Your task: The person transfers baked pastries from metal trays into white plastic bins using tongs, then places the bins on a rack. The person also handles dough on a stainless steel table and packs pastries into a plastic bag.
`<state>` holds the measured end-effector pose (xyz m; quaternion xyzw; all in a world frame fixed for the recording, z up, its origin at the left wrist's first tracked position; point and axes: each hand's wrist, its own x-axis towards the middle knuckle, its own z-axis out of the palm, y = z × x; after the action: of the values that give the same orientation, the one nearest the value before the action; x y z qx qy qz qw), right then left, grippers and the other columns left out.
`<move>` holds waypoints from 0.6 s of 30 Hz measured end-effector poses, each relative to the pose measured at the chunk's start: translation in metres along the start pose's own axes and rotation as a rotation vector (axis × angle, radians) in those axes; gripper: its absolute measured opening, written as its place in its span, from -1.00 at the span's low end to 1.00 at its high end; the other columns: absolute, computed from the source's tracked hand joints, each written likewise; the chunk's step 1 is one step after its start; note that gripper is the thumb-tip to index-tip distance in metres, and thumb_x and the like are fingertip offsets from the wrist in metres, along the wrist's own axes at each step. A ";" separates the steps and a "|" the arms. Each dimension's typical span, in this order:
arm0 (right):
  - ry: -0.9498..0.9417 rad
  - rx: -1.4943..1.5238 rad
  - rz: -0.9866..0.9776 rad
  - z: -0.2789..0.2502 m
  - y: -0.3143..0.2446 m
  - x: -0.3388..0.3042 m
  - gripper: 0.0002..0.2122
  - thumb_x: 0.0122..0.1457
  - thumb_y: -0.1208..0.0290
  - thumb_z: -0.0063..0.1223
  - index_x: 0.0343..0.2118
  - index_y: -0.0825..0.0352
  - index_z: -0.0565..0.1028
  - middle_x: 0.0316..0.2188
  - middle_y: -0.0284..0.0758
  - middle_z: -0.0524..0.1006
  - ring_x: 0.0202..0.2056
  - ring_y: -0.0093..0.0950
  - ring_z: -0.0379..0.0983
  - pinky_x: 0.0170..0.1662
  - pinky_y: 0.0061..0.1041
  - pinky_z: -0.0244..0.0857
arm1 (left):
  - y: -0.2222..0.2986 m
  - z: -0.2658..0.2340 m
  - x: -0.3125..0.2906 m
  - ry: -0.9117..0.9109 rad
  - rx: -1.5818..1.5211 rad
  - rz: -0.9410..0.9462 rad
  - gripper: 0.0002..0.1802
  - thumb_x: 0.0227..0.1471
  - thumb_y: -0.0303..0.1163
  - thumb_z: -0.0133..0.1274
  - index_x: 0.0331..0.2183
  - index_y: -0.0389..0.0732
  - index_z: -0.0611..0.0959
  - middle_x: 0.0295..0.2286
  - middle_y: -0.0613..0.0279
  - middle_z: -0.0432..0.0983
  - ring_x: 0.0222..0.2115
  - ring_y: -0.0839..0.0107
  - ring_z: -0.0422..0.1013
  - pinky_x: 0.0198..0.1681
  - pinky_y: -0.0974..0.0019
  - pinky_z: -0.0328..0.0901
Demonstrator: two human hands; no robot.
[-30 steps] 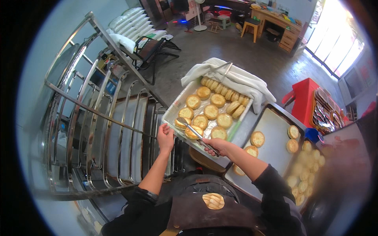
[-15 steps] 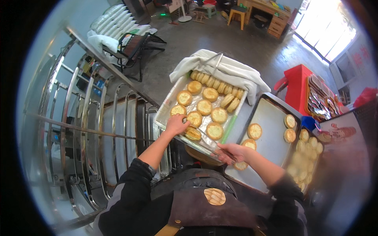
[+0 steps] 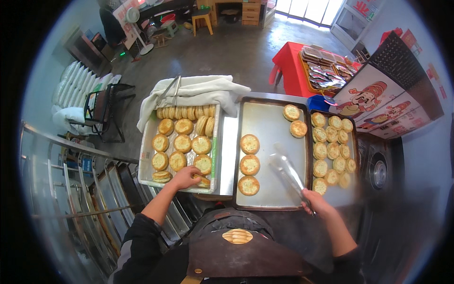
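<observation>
My left hand [image 3: 187,177] is at the near right corner of a white lined crate [image 3: 218,137], its fingers closed on a round golden flatbread [image 3: 204,182] tilted on edge. Other flatbreads lie flat in the crate, and a row stands on edge along its far side. Metal tongs [image 3: 294,180] are in my right hand [image 3: 318,203]; their blurred tips are above a baking tray [image 3: 279,195], with nothing visible between them. On that tray, three flatbreads [image 3: 249,164] line the left side and two [image 3: 298,128] sit at the far right corner.
A second tray [image 3: 355,146] full of flatbreads adjoins on the right. White cloth [image 3: 203,89] drapes over the crate's far edge, with another pair of tongs [image 3: 176,90] on it. A metal rack [image 3: 75,189] stands left; a red-covered table [image 3: 288,66] holds packages beyond.
The view has swung right. My left hand has gone from the crate's near left corner to its near right corner. My right hand has carried the tongs from the crate to above the tray.
</observation>
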<state>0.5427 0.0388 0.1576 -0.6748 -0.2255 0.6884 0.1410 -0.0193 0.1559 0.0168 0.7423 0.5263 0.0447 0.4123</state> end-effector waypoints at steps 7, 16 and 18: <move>0.206 0.213 0.025 -0.038 0.040 0.067 -0.54 0.43 -0.15 -0.15 -0.31 0.22 0.42 -0.57 -0.43 0.43 -0.64 -0.54 0.32 -0.59 -0.51 0.26 | -0.018 -0.036 -0.053 0.135 0.277 -0.101 -0.54 -0.13 -0.56 0.09 -0.10 -0.14 0.72 -0.12 0.00 0.61 -0.05 0.00 0.50 0.06 0.10 0.40; 0.339 0.425 -0.170 -0.021 -0.004 0.199 -0.63 0.43 -0.04 -0.06 -0.32 0.20 0.43 -0.57 -0.42 0.41 -0.63 -0.54 0.32 -0.60 -0.45 0.25 | 0.009 -0.011 -0.034 0.181 0.334 -0.044 -0.68 -0.12 -0.34 0.19 -0.23 -0.15 0.74 -0.41 0.11 0.63 -0.18 0.08 0.51 0.14 -0.02 0.24; 0.356 0.417 -0.191 -0.022 -0.013 0.210 -0.65 0.42 -0.01 -0.04 -0.32 0.20 0.43 -0.58 -0.41 0.41 -0.64 -0.54 0.32 -0.61 -0.45 0.24 | 0.002 -0.014 -0.041 0.198 0.354 -0.164 -0.71 -0.10 -0.31 0.24 -0.26 -0.14 0.76 -0.47 0.09 0.63 -0.27 0.07 0.54 0.02 -0.04 0.33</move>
<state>0.5529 0.1569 -0.0172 -0.7173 -0.1134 0.5741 0.3782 -0.0428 0.1296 0.0429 0.7497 0.6227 -0.0094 0.2239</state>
